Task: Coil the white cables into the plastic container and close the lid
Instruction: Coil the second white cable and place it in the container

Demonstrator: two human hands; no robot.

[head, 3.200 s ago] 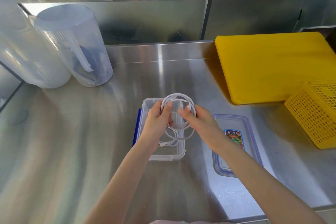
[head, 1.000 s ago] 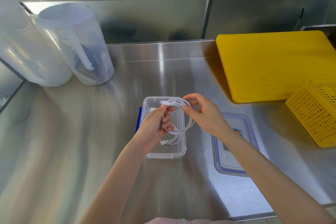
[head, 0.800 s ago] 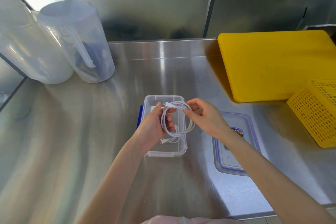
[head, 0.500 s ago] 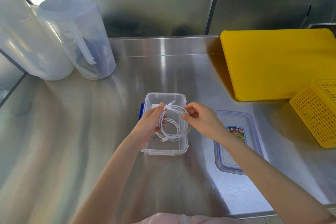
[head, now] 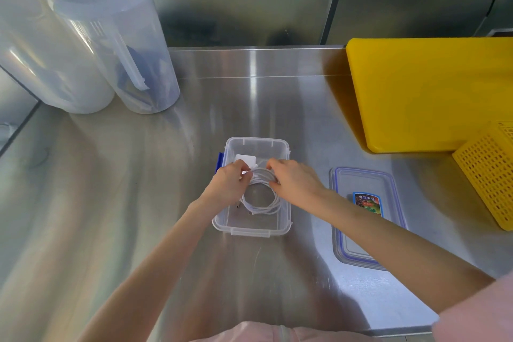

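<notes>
A clear rectangular plastic container [head: 251,226] with a blue clip on its left side stands open on the steel counter. Inside it lies a coiled white cable [head: 262,204], with a white plug block [head: 245,159] at the far end. My left hand [head: 229,183] grips the coil's left side. My right hand [head: 291,180] holds its right side from above. Both hands reach down into the container. The clear lid [head: 363,230] with a blue seal and a coloured label lies flat to the right of the container.
Two tall translucent jugs [head: 119,44] stand at the back left. A yellow cutting board [head: 430,89] lies at the back right, with a yellow perforated basket [head: 491,178] in front of it. A steel shelf runs above the back wall.
Both hands have lowered the coiled cable from above the container down into it. The coil now lies flat inside. The camera has tilted downward.
</notes>
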